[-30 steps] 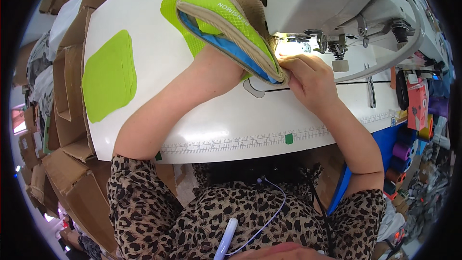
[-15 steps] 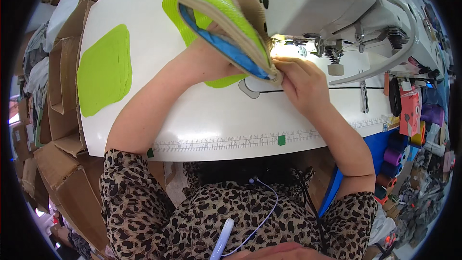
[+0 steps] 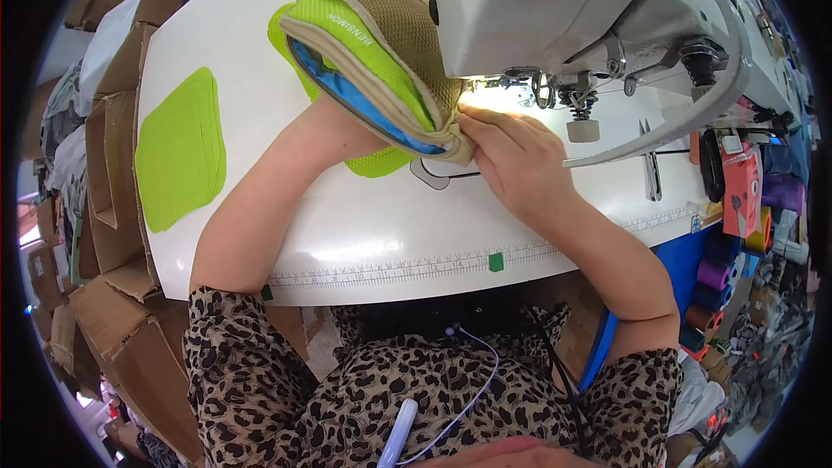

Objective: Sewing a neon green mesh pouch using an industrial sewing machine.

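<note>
A pouch (image 3: 394, 26) of tan mesh and lime-green fabric, with blue lining and a tan-bound opening, lies at the sewing machine (image 3: 529, 9). My left hand (image 3: 342, 128) reaches inside it through the opening, so its fingers are hidden. On the pouch's right end, right under the lit needle area, my right hand (image 3: 523, 154) pinches the bound edge between thumb and fingers. The needle itself is lost in the glare. Flat lime-green pieces (image 3: 377, 163) lie beneath the pouch.
A stack of lime-green cut pieces (image 3: 182, 152) lies on the white table (image 3: 364, 230) at the left. Thread snips (image 3: 652, 165) rest at the right, near thread spools (image 3: 712, 273). A ruler strip (image 3: 416, 270) runs along the front edge. Cardboard boxes (image 3: 113, 321) stand left.
The pouch has swung left and turned, showing more of its tan mesh side. Both hands have shifted slightly left with it. The whole view has also moved a little.
</note>
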Demonstrator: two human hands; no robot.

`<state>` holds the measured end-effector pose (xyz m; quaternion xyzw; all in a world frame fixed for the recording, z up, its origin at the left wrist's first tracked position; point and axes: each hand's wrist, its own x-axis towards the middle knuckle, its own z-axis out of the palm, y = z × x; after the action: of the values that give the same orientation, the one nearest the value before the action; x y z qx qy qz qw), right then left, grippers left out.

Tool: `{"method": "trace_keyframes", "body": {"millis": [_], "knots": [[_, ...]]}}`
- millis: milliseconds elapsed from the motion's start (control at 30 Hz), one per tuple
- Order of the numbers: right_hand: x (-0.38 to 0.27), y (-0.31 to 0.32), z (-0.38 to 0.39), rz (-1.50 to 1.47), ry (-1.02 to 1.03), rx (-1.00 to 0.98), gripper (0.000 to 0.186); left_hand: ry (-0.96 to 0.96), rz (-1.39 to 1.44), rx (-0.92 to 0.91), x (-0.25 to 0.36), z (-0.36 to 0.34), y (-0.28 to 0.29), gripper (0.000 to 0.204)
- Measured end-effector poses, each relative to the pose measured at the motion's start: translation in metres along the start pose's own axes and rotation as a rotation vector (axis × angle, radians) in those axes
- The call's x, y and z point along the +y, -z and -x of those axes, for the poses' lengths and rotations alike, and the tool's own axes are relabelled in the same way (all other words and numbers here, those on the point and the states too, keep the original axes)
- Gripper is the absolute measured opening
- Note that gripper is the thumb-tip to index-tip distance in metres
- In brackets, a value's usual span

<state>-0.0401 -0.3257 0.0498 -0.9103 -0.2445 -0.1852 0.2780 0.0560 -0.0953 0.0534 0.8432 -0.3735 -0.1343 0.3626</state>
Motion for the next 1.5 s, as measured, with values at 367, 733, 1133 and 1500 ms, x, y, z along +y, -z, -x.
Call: {"method": "trace_keyframes", "body": {"millis": [367, 733, 1133, 1500], "knots": [[0.004, 0.003, 0.007, 0.048, -0.014, -0.064, 0.025, 0.083, -0.122, -0.030, 0.005, 0.005, -0.002, 0.062], [0.008, 0.005, 0.007, 0.025, -0.082, -0.121, 0.022, -0.044, -0.092, 0.069, 0.015, 0.001, -0.008, 0.050], [0.016, 0.008, 0.007, 0.023, -0.150, -0.138, 0.023, 0.061, -0.144, -0.016, 0.015, -0.002, -0.016, 0.059], [0.007, -0.002, 0.007, 0.000, -0.035, -0.033, 0.026, 0.103, -0.213, 0.014, 0.009, 0.013, -0.015, 0.050]]}}
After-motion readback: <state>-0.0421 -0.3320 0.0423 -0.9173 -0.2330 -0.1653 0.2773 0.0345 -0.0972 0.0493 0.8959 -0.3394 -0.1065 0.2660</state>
